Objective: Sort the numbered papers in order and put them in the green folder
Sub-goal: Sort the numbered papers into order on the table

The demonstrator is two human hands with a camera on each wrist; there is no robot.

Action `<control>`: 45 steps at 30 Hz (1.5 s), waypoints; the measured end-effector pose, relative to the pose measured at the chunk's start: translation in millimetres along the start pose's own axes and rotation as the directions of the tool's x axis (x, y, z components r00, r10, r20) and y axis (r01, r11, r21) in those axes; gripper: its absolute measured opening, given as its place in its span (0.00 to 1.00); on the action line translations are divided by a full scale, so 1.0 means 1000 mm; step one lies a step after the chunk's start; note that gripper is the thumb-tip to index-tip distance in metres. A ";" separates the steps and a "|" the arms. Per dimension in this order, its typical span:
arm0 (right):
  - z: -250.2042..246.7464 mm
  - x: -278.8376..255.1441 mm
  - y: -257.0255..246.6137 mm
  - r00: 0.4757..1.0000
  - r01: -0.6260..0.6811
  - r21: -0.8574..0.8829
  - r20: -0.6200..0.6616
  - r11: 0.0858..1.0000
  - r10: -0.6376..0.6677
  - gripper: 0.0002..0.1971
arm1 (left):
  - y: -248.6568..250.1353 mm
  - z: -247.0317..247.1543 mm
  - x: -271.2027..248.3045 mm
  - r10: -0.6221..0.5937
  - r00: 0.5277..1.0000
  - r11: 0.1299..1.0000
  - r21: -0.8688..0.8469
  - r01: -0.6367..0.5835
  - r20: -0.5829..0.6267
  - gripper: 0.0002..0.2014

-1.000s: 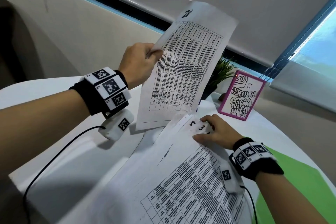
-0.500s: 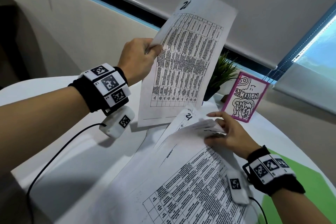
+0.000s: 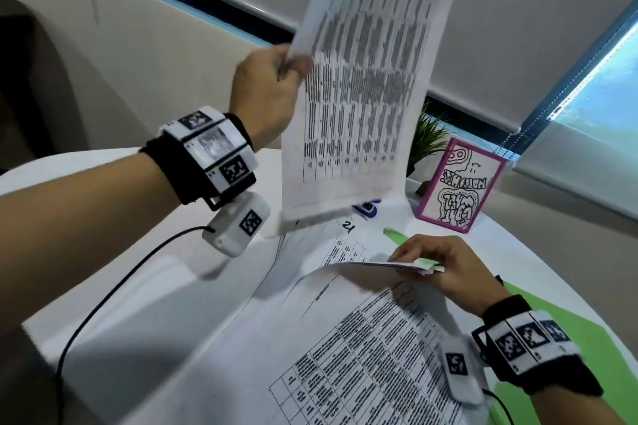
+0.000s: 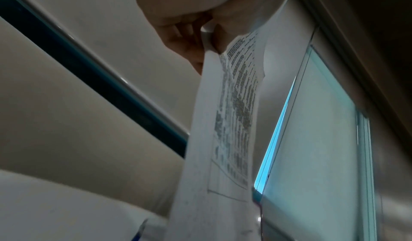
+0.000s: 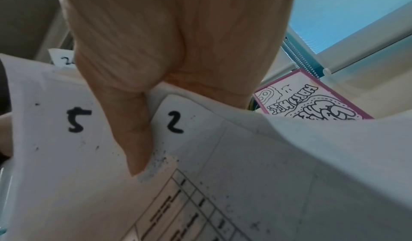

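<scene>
My left hand (image 3: 276,86) pinches one printed sheet (image 3: 362,79) by its left edge and holds it upright in the air; the left wrist view shows that sheet (image 4: 223,121) hanging down from the fingers. On the white table (image 3: 121,286) lies a stack of papers (image 3: 345,355). My right hand (image 3: 435,262) grips the far corner of several upper sheets and lifts them. Beneath them a sheet marked 21 (image 3: 348,228) is uncovered. In the right wrist view the thumb (image 5: 133,130) lies between corners marked 5 (image 5: 77,119) and 2 (image 5: 175,122). The green folder (image 3: 569,338) lies under the stack at the right.
A pink-framed card (image 3: 459,183) with a drawing stands at the back of the table, with a small potted plant (image 3: 428,138) to its left. A blue-and-white object (image 3: 366,209) lies behind the papers. A black cable (image 3: 103,293) runs from the left wrist across the table.
The left hand has raised its sheet higher. The right hand went from resting on the stack's corner to lifting the upper sheets, uncovering the sheet marked 21.
</scene>
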State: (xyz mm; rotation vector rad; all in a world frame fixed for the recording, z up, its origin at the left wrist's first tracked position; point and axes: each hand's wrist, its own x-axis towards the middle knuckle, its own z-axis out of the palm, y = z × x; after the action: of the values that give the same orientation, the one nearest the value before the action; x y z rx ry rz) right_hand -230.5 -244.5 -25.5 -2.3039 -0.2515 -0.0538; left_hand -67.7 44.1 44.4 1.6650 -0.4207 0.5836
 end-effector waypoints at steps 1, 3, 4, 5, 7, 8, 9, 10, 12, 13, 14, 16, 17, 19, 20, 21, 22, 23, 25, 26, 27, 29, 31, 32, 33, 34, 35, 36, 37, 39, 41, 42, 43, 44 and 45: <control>-0.001 -0.002 -0.003 1.000 -0.004 0.007 -0.005 1.000 0.004 0.04 | -0.005 0.007 -0.008 -0.041 0.998 0.999 0.002 0.041 0.052 0.16; -0.006 -0.005 -0.011 1.000 -0.003 0.019 -0.022 1.000 0.004 0.04 | -0.015 0.023 -0.026 -0.147 0.966 0.989 0.030 0.144 0.213 0.15; -0.009 -0.007 -0.015 0.999 0.000 0.014 -0.033 1.000 0.000 0.04 | -0.021 0.030 -0.035 -0.211 0.924 0.977 0.047 0.207 0.320 0.12; -0.012 -0.008 -0.017 0.999 0.002 -0.002 -0.049 1.000 -0.002 0.04 | -0.027 0.037 -0.043 -0.271 0.859 0.961 0.076 0.264 0.435 0.10; -0.018 -0.009 -0.020 0.998 -0.001 -0.055 -0.058 0.999 -0.003 0.05 | -0.037 0.046 -0.059 -0.373 0.682 0.927 0.228 0.297 0.629 0.12; -0.021 -0.010 -0.020 0.999 -0.005 -0.071 -0.051 0.997 0.001 0.05 | -0.041 0.050 -0.067 -0.413 0.592 0.911 0.316 0.265 0.692 0.13; -0.023 -0.009 -0.019 0.999 -0.009 -0.078 -0.043 0.997 0.006 0.06 | -0.043 0.053 -0.074 -0.445 0.519 0.895 0.384 0.228 0.730 0.14; -0.023 -0.009 -0.019 0.999 -0.010 -0.095 -0.039 0.995 0.006 0.08 | -0.043 0.055 -0.081 -0.466 0.460 0.884 0.422 0.201 0.756 0.13; -0.020 -0.007 -0.017 0.999 0.003 -0.172 -0.031 0.985 -0.008 0.10 | -0.041 0.058 -0.094 -0.486 0.392 0.873 0.453 0.180 0.781 0.14; -0.018 -0.006 -0.014 0.999 0.003 -0.209 -0.035 0.978 -0.011 0.11 | -0.040 0.058 -0.099 -0.491 0.371 0.871 0.459 0.178 0.788 0.15; -0.015 -0.005 -0.012 0.999 0.001 -0.241 -0.048 0.971 -0.013 0.11 | -0.038 0.058 -0.103 -0.496 0.352 0.868 0.457 0.194 0.794 0.14; -0.012 -0.004 -0.005 0.996 -0.009 -0.297 -0.088 0.955 -0.018 0.10 | -0.035 0.057 -0.110 -0.488 0.300 0.868 0.422 0.261 0.820 0.09; -0.012 -0.004 -0.001 0.995 -0.008 -0.330 -0.098 0.944 -0.026 0.09 | -0.033 0.055 -0.112 -0.478 0.272 0.869 0.404 0.287 0.835 0.07; -0.013 -0.004 0.006 0.994 0.020 -0.399 -0.089 0.917 -0.060 0.06 | -0.031 0.053 -0.115 -0.471 0.210 0.865 0.401 0.301 0.857 0.05; -0.013 -0.003 0.008 0.995 0.029 -0.407 -0.079 0.913 -0.066 0.05 | -0.032 0.051 -0.116 -0.474 0.181 0.864 0.415 0.287 0.862 0.05; -0.014 -0.002 0.008 0.996 0.032 -0.391 -0.067 0.920 -0.063 0.06 | -0.032 0.050 -0.117 -0.477 0.157 0.864 0.429 0.263 0.865 0.05; -0.014 -0.002 0.007 0.997 0.027 -0.356 -0.059 0.934 -0.051 0.08 | -0.032 0.050 -0.118 -0.486 0.139 0.861 0.447 0.242 0.863 0.05; -0.013 -0.001 0.005 0.998 0.013 -0.313 -0.057 0.950 -0.032 0.10 | -0.032 0.049 -0.118 -0.498 0.130 0.857 0.464 0.225 0.857 0.05; -0.012 0.001 0.007 0.997 -0.010 -0.251 -0.074 0.968 -0.009 0.11 | -0.031 0.050 -0.118 -0.514 0.138 0.849 0.478 0.226 0.847 0.08; -0.011 0.001 0.009 0.996 -0.013 -0.235 -0.087 0.972 -0.007 0.09 | -0.029 0.050 -0.117 -0.523 0.160 0.843 0.480 0.243 0.837 0.12; -0.011 0.001 0.009 0.995 -0.016 -0.217 -0.099 0.976 -0.006 0.07 | -0.027 0.051 -0.116 -0.540 0.202 0.832 0.482 0.273 0.817 0.17; -0.012 -0.002 0.010 0.993 -0.025 -0.171 -0.119 0.985 0.004 0.05 | -0.030 0.054 -0.113 -0.586 0.324 0.796 0.454 0.400 0.743 0.24; -0.012 -0.005 0.008 0.989 -0.030 -0.083 -0.149 0.996 0.018 0.11 | -0.039 0.057 -0.110 -0.637 0.431 0.746 0.370 0.554 0.639 0.26; -0.013 -0.006 0.007 0.985 -0.033 -0.024 -0.171 0.999 0.029 0.17 | -0.043 0.058 -0.109 -0.663 0.456 0.719 0.334 0.609 0.594 0.24; -0.014 -0.007 0.005 0.981 -0.043 0.023 -0.187 0.999 0.047 0.23 | -0.045 0.058 -0.109 -0.681 0.457 0.699 0.320 0.640 0.573 0.21; -0.016 -0.007 0.004 0.979 -0.060 0.046 -0.191 0.997 0.068 0.26 | -0.046 0.059 -0.108 -0.685 0.445 0.694 0.332 0.639 0.577 0.18; -0.017 -0.006 0.003 0.980 -0.082 0.040 -0.180 0.996 0.088 0.24 | -0.046 0.059 -0.109 -0.682 0.424 0.701 0.367 0.611 0.596 0.16; -0.018 -0.005 0.003 0.982 -0.101 0.002 -0.161 0.995 0.100 0.19 | -0.044 0.060 -0.111 -0.673 0.405 0.718 0.415 0.559 0.619 0.15; -0.019 -0.003 0.004 0.984 -0.117 -0.057 -0.141 0.991 0.108 0.13 | -0.042 0.060 -0.112 -0.663 0.393 0.738 0.467 0.487 0.637 0.14; -0.017 -0.001 0.005 0.986 -0.144 -0.138 -0.098 0.980 0.132 0.05 | -0.036 0.061 -0.114 -0.637 0.400 0.771 0.540 0.339 0.659 0.13; -0.017 0.001 0.004 0.985 -0.169 -0.143 -0.036 0.975 0.166 0.03 | -0.033 0.060 -0.116 -0.598 0.452 0.799 0.538 0.270 0.662 0.18; -0.018 0.001 0.002 0.983 -0.181 -0.126 0.001 0.975 0.183 0.03 | -0.033 0.060 -0.115 -0.579 0.491 0.811 0.525 0.260 0.651 0.21; -0.019 0.002 0.000 0.978 -0.197 -0.099 0.043 0.975 0.202 0.02 | -0.035 0.060 -0.116 -0.561 0.530 0.822 0.503 0.267 0.636 0.23; -0.020 0.002 -0.001 0.974 -0.206 -0.069 0.087 0.976 0.211 0.02 | -0.035 0.059 -0.116 -0.547 0.562 0.833 0.471 0.291 0.620 0.23; -0.021 0.002 -0.001 0.970 -0.208 -0.048 0.120 0.977 0.212 0.01 | -0.037 0.059 -0.117 -0.543 0.580 0.838 0.436 0.329 0.607 0.21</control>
State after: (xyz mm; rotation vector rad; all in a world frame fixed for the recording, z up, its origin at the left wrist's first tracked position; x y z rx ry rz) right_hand -227.8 -258.3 -10.2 -2.3587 -0.0687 0.1951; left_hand -132.7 -12.9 -61.0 2.1519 -0.4553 -0.4568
